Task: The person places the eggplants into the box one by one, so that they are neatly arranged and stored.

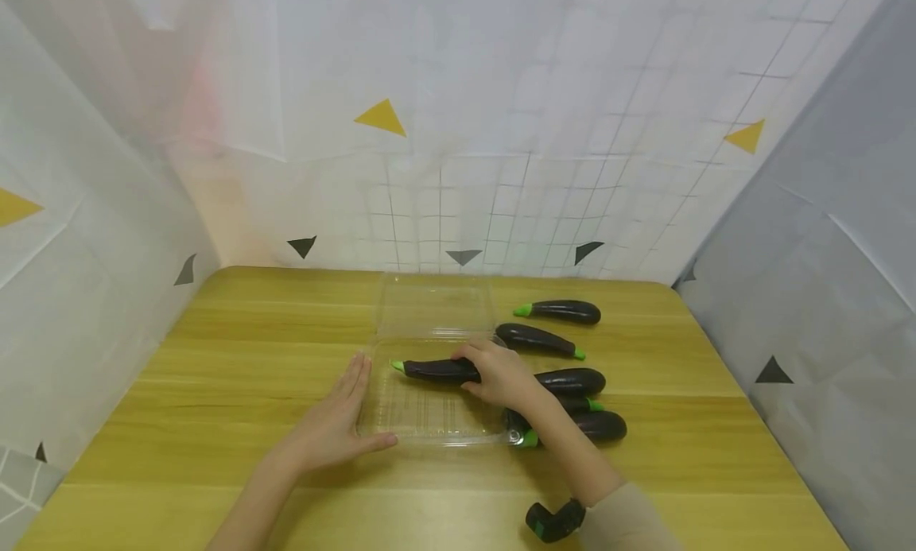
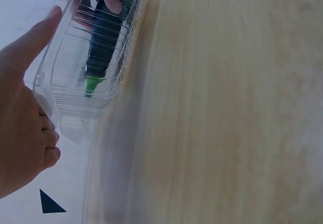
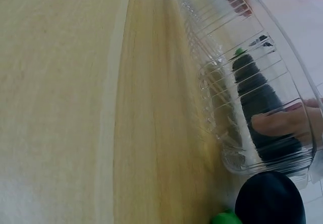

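Observation:
A clear plastic clamshell container (image 1: 429, 420) lies on the wooden table with its lid (image 1: 436, 306) folded back. My right hand (image 1: 501, 374) grips a dark eggplant (image 1: 432, 370) by its thick end, inside the container; its green stem points left. Through the clear wall, this eggplant (image 3: 257, 98) also shows in the right wrist view, with the thumb across it. My left hand (image 1: 332, 424) rests against the container's left side, fingers straight, thumb stretched along the front edge. Part of the held eggplant is hidden by my right hand.
Several eggplants lie right of the container: one at the back (image 1: 565, 311), one touching or near its back corner (image 1: 533, 339), and others (image 1: 604, 426) partly under my right forearm. A black bent object (image 1: 554, 523) is beside my right sleeve. White walls stand around the table.

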A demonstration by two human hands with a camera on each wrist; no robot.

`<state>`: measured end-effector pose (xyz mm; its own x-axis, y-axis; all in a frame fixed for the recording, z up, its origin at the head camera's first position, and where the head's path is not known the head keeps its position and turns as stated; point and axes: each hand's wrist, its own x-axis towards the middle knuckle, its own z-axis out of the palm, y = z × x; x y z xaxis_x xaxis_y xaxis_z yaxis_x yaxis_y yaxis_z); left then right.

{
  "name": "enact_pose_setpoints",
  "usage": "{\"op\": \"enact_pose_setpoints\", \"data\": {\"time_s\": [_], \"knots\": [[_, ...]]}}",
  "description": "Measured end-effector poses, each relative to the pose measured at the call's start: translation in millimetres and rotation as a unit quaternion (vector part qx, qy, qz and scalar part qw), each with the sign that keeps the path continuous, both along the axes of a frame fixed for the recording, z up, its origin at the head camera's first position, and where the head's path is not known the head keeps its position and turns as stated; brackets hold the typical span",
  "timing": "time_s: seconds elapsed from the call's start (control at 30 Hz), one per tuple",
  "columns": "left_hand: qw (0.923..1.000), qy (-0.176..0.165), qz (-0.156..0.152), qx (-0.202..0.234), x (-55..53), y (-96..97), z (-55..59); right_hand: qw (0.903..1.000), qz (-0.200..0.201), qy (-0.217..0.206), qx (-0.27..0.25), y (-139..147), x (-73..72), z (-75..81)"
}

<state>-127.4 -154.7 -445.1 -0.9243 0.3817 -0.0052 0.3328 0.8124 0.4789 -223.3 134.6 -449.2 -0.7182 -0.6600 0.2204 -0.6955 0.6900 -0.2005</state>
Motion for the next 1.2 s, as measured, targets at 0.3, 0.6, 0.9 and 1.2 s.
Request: {"op": "enact_pose_setpoints", "data": {"time_s": [0.3, 0.6, 0.9, 1.2], "knots": [[0.9999, 0.006, 0.000, -0.010, -0.9, 0.5, -1.0, 0.9998, -0.014, -0.009, 0.012, -3, 0.9, -1.6], [0.9999, 0.010, -0.005, -0.009, -0.9, 0.9, -1.6, 0.9993, -0.023, 0.028, -0.003, 0, 6.5, 2.2], [1.0000, 0.003, -0.006, -0.007, -1.2, 0.8, -0.2, 0.9896, -0.025, -0.021, -0.140, 16, 19.0, 9.9], [0.9999, 0.006, -0.009, -0.010, -1.1, 0.5, 0.8, 0.9545, 0.046, -0.107, -0.274, 35, 30.3, 20.2]]}}
